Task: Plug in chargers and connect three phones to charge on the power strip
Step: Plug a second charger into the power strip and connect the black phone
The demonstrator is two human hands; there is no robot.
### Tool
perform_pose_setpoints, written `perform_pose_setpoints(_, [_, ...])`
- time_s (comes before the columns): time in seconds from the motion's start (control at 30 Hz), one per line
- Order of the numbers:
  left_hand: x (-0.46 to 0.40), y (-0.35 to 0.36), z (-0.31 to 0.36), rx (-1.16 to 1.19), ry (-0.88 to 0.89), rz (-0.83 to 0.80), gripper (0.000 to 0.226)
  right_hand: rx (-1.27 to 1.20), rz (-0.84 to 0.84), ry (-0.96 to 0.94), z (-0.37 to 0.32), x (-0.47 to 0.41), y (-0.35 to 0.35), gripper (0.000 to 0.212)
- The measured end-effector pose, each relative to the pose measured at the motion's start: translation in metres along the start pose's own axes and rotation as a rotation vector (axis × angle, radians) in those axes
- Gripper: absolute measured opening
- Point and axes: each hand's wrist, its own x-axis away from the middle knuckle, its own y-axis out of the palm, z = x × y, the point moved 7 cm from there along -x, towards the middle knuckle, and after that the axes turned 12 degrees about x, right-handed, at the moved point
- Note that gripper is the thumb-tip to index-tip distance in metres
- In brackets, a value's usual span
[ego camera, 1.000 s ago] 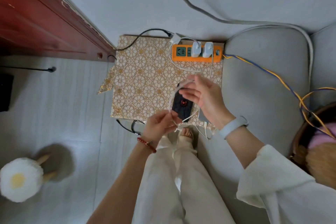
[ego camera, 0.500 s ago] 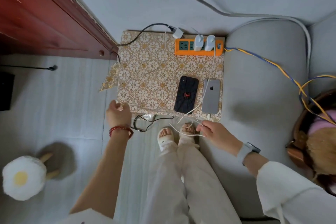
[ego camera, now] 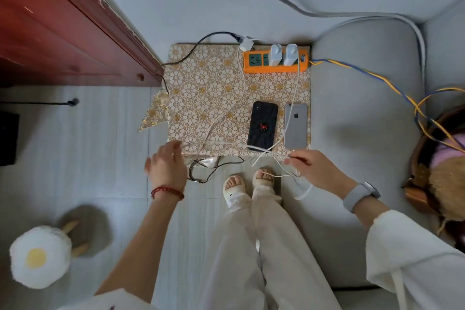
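The right hand [ego camera: 310,167] pinches a white cable [ego camera: 273,155] at the worktop [ego camera: 201,88] edge; the left hand [ego camera: 167,166] is released, blurred; two phones [ego camera: 263,126] lie below the power strip [ego camera: 275,64].

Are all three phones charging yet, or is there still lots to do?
Not yet. Two white chargers already sit in the orange power strip. The black phone and silver phone lie on the patterned board. The right hand pinches a white cable; the left hand reaches over. No third phone shows.
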Motion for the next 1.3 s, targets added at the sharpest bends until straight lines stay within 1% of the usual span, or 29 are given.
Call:
perform_pose_setpoints(0.03, [0.002, 0.007, 0.001, -0.077, 0.05, -0.089, 0.036, 0.026, -0.008, -0.001, 0.0, 0.001, 0.002, 0.022])
perform_pose_setpoints(0.1, [0.017, 0.032, 0.02, -0.167, 0.277, -0.313, 0.058, 0.039, -0.032, -0.052, -0.016, -0.001, 0.011, 0.023])
perform_pose_setpoints(0.13, [0.029, 0.046, 0.032, -0.197, 0.372, -0.426, 0.061, 0.017, -0.035, -0.074, -0.026, -0.002, 0.015, 0.023])
perform_pose_setpoints(0.17, [0.04, 0.06, 0.042, -0.218, 0.438, -0.528, 0.058, -0.007, -0.022, -0.097, -0.037, -0.003, 0.018, 0.021])
perform_pose_setpoints(0.2, [0.048, 0.07, 0.05, -0.217, 0.487, -0.604, 0.048, -0.028, -0.003, -0.12, -0.046, -0.003, 0.018, 0.02])
perform_pose_setpoints(0.23, [0.052, 0.073, 0.057, -0.176, 0.522, -0.635, 0.037, -0.043, 0.01, -0.143, -0.052, -0.004, 0.017, 0.019])
perform_pose_setpoints(0.27, [0.051, 0.071, 0.061, -0.119, 0.537, -0.605, 0.03, -0.05, 0.01, -0.158, -0.054, -0.005, 0.015, 0.018])
perform_pose_setpoints(0.3, [0.046, 0.063, 0.06, -0.064, 0.514, -0.514, 0.025, -0.051, -0.003, -0.159, -0.052, -0.004, 0.013, 0.017])
perform_pose_setpoints(0.33, [0.037, 0.051, 0.051, -0.016, 0.43, -0.394, 0.021, -0.042, -0.02, -0.147, -0.046, -0.004, 0.011, 0.015])
perform_pose_setpoints(0.4, [0.015, 0.025, 0.018, 0.047, 0.118, -0.2, 0.025, 0.007, -0.044, -0.081, -0.025, -0.001, 0.007, 0.017])
perform_pose_setpoints(0.43, [0.007, 0.017, 0.0, 0.046, -0.037, -0.165, 0.027, 0.033, -0.053, -0.034, -0.013, 0.0, 0.006, 0.02])
perform_pose_setpoints(0.47, [0.002, 0.013, -0.015, -0.004, -0.141, -0.171, 0.028, 0.048, -0.056, 0.011, -0.002, 0.002, 0.005, 0.024])
perform_pose_setpoints(0.5, [0.0, 0.013, -0.024, -0.098, -0.171, -0.226, 0.029, 0.045, -0.047, 0.038, 0.003, 0.003, 0.005, 0.028])
perform_pose_setpoints(0.53, [0.002, 0.018, -0.024, -0.173, -0.134, -0.312, 0.035, 0.034, -0.031, 0.043, 0.004, 0.004, 0.006, 0.032])
perform_pose_setpoints(0.6, [0.019, 0.038, -0.005, -0.178, 0.087, -0.505, 0.057, 0.032, -0.027, 0.0, -0.011, 0.003, 0.011, 0.037])
perform_pose_setpoints(0.63, [0.031, 0.052, 0.01, -0.152, 0.198, -0.593, 0.064, 0.048, -0.05, -0.038, -0.022, 0.001, 0.017, 0.032])
perform_pose_setpoints(0.67, [0.043, 0.064, 0.023, -0.129, 0.286, -0.66, 0.064, 0.065, -0.073, -0.078, -0.032, -0.001, 0.024, 0.026])
perform_pose_setpoints(0.7, [0.052, 0.075, 0.036, -0.106, 0.354, -0.701, 0.059, 0.073, -0.083, -0.112, -0.042, -0.003, 0.029, 0.022])
perform_pose_setpoints(0.73, [0.059, 0.082, 0.048, -0.073, 0.413, -0.705, 0.048, 0.071, -0.074, -0.136, -0.049, -0.004, 0.03, 0.021])
perform_pose_setpoints(0.8, [0.058, 0.079, 0.065, 0.005, 0.501, -0.617, 0.025, 0.094, -0.023, -0.159, -0.05, -0.005, 0.024, 0.021])
perform_pose_setpoints(0.83, [0.054, 0.073, 0.066, 0.028, 0.522, -0.535, 0.019, 0.131, -0.002, -0.152, -0.045, -0.005, 0.019, 0.021])
perform_pose_setpoints(0.87, [0.047, 0.064, 0.063, 0.045, 0.513, -0.44, 0.016, 0.18, 0.006, -0.118, -0.036, -0.004, 0.015, 0.022])
perform_pose_setpoints(0.97, [0.029, 0.035, 0.04, 0.045, 0.393, -0.193, 0.013, 0.34, 0.023, 0.077, 0.002, 0.0, 0.009, 0.024])
perform_pose_setpoints(1.03, [0.024, 0.023, 0.024, 0.03, 0.278, -0.09, 0.014, 0.437, 0.062, 0.187, 0.014, 0.002, 0.006, 0.025])
perform_pose_setpoints(1.1, [0.02, 0.015, 0.007, 0.013, 0.14, -0.009, 0.017, 0.451, 0.132, 0.264, 0.018, 0.004, 0.003, 0.026])
perform_pose_setpoints(1.13, [0.018, 0.014, 0.001, -0.017, 0.104, -0.003, 0.02, 0.437, 0.167, 0.274, 0.018, 0.005, 0.001, 0.027])
perform_pose_setpoints(1.17, [0.017, 0.016, -0.001, -0.056, 0.103, -0.04, 0.025, 0.42, 0.186, 0.254, 0.015, 0.005, 0.001, 0.028])
perform_pose_setpoints(1.2, [0.018, 0.024, 0.0, -0.086, 0.138, -0.12, 0.033, 0.411, 0.174, 0.207, 0.01, 0.003, 0.002, 0.029])
perform_pose_setpoints(1.3, [0.041, 0.06, 0.025, -0.087, 0.328, -0.445, 0.055, 0.419, 0.04, 0.03, -0.014, -0.002, 0.019, 0.027])
